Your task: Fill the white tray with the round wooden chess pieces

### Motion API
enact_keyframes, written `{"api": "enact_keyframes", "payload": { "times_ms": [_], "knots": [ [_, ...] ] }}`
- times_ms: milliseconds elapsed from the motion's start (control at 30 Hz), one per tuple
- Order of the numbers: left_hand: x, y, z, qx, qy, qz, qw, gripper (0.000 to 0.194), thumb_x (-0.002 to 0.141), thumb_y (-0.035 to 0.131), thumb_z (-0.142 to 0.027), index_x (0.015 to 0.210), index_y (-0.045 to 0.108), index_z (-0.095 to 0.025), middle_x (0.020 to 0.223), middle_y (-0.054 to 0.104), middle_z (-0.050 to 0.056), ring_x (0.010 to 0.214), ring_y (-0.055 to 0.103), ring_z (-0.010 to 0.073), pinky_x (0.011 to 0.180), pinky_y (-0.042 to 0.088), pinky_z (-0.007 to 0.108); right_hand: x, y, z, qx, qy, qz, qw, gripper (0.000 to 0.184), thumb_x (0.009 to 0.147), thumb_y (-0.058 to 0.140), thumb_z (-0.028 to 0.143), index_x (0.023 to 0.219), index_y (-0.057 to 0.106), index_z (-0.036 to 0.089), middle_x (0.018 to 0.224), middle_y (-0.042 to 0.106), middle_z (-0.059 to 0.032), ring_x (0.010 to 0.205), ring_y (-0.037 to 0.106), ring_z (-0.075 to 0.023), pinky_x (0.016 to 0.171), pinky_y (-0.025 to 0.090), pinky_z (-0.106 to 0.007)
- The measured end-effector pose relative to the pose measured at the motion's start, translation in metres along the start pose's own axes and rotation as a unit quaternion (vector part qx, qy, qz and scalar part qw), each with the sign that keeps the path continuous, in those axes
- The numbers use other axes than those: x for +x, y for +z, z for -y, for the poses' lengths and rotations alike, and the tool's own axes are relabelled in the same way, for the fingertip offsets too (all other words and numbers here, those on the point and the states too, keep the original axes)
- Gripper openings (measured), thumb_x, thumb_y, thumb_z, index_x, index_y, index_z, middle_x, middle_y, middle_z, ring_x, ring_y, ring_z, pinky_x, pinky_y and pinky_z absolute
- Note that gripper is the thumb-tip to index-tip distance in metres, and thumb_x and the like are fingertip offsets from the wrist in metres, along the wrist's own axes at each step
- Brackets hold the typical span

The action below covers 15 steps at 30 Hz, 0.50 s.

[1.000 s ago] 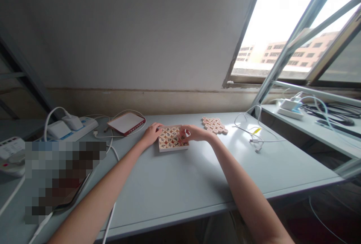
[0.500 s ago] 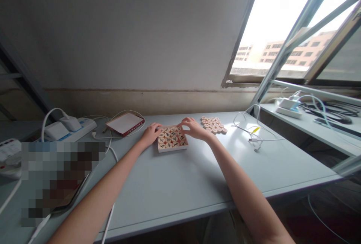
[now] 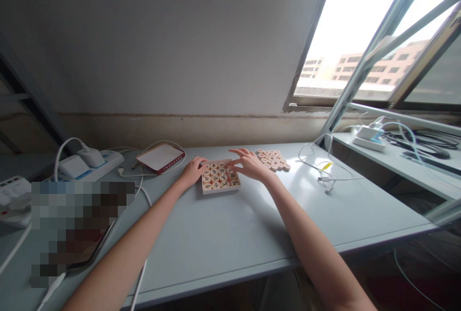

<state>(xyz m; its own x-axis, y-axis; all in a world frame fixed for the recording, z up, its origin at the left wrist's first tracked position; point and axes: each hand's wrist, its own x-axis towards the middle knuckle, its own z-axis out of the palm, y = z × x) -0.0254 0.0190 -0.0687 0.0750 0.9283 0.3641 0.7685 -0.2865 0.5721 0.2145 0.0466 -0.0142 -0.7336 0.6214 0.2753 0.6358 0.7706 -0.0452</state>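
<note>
A shallow white box (image 3: 221,189) lies on the desk in front of me. Round wooden Chinese chess pieces (image 3: 215,178) with dark characters fill it in rows. At the box's upper left corner, my left hand (image 3: 193,171) grips the side, its fingertips partly hidden. Over the upper right corner hovers my right hand (image 3: 248,163), fingers spread apart and nothing visible between them. Behind and right of that hand, more Chinese chess pieces (image 3: 273,159) with reddish marks lie grouped flat on the desk.
A red-edged box lid (image 3: 161,158) rests at the back left, a white cable looped around it. Left of it stands a power strip (image 3: 104,163) with plugged adapters. White cables (image 3: 326,176) lie on the right. A pixelated patch covers the near left.
The fingers of my right hand have spread and lifted slightly from the box's upper right corner. My left hand stays at the left side.
</note>
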Motion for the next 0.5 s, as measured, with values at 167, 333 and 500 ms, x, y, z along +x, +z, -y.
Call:
{"api": "enact_keyframes", "payload": {
  "times_ms": [167, 333, 500],
  "knots": [
    [0.000, 0.000, 0.001, -0.002, 0.002, -0.001, 1.000, 0.025, 0.077, 0.039, -0.022, 0.092, 0.058, -0.016, 0.096, 0.058, 0.007, 0.091, 0.054, 0.0180, 0.082, 0.042, 0.031, 0.001, 0.002, -0.001, 0.007, 0.013, 0.005, 1.000, 0.028, 0.084, 0.043, 0.043, 0.101, 0.063, 0.032, 0.132, 0.037, 0.0007, 0.115, 0.033, -0.0259, 0.089, 0.033, -0.042],
    [0.000, 0.000, 0.001, 0.001, 0.001, 0.000, 1.000, 0.024, 0.077, 0.040, -0.023, 0.092, 0.057, -0.017, 0.097, 0.058, 0.006, 0.092, 0.054, 0.0180, 0.082, 0.042, 0.031, 0.004, 0.003, 0.009, 0.017, 0.004, 0.014, 1.000, 0.030, 0.085, 0.042, 0.044, 0.109, 0.058, 0.034, 0.135, 0.032, 0.0015, 0.117, 0.030, -0.0265, 0.090, 0.032, -0.041],
    [0.001, 0.001, 0.003, -0.001, 0.003, 0.000, 1.000, 0.025, 0.077, 0.039, -0.022, 0.092, 0.057, -0.015, 0.097, 0.057, 0.007, 0.091, 0.054, 0.0183, 0.082, 0.042, 0.031, 0.006, 0.009, 0.015, 0.014, -0.010, 0.023, 1.000, 0.032, 0.084, 0.041, 0.046, 0.110, 0.056, 0.035, 0.135, 0.034, 0.0010, 0.117, 0.030, -0.0249, 0.090, 0.032, -0.040]
  ]
}}
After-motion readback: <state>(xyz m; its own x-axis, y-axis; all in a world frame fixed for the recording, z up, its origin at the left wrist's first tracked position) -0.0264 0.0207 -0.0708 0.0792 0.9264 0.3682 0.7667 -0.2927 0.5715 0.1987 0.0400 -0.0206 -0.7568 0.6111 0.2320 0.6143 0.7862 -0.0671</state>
